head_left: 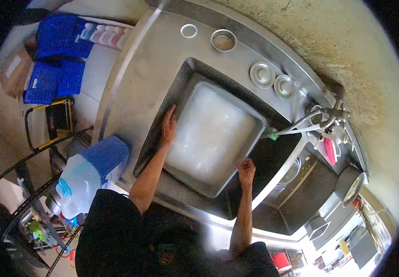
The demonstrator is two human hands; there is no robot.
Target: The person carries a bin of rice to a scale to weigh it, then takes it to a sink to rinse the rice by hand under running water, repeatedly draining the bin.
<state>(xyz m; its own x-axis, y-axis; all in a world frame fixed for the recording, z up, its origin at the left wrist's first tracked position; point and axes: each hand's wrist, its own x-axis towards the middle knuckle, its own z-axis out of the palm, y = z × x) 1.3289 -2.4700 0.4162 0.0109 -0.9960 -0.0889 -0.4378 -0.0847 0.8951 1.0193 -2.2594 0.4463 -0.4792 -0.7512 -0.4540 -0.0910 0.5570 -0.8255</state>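
A large rectangular steel tray (253, 117) full of cloudy white water lies tilted across the sink basin (188, 69). My left hand (169, 125) grips the tray's left rim, fingers curled over the edge. My right hand (246, 170) grips the tray's near right rim. A green-tipped faucet spout (271, 135) reaches over the tray's right corner.
A second, dark basin (296, 194) holding a steel bowl (291, 171) lies to the right. Two round lids (261, 75), a small steel bowl (223, 40) and a ring (189, 31) rest on the counter behind. A blue-and-white jug (91, 173) stands at my left. Blue crates (54, 55) sit on the floor.
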